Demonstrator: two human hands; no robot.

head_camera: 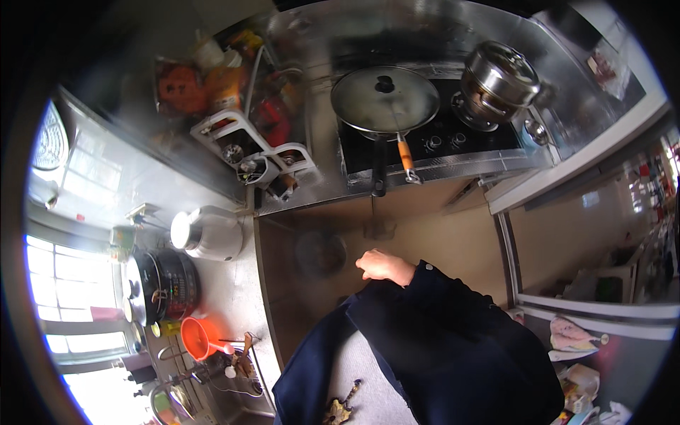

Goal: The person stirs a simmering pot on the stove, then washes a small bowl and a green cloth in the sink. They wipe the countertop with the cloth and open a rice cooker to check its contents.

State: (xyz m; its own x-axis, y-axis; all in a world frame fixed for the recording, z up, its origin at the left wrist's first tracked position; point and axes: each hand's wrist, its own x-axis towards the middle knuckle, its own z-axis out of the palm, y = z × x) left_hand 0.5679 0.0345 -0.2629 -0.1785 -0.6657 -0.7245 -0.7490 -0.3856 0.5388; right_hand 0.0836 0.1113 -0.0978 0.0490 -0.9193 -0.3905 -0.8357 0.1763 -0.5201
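Note:
My right hand point(383, 265), in a dark sleeve point(451, 329), is held in front of my body with its fingers curled. Nothing is seen in it, but the inside of the fingers is hidden. My left hand is out of view; only the left sleeve point(311, 366) shows. Beyond the hand, on a black gas hob point(435, 151), stands a pan with a black handle point(378, 170), covered by a steamed glass lid point(385, 101). From under the lid's front edge sticks the orange handle of a utensil point(406, 154). A lidded stainless steel pot point(499, 79) stands on the right burner.
White rack point(234, 119) with packets and jars left of the hob. Along the left counter are a white kettle point(215, 234), a dark electric cooker point(172, 287), an orange dipper point(199, 340) and a sink point(234, 398). A sliding-door frame point(507, 255) stands at right.

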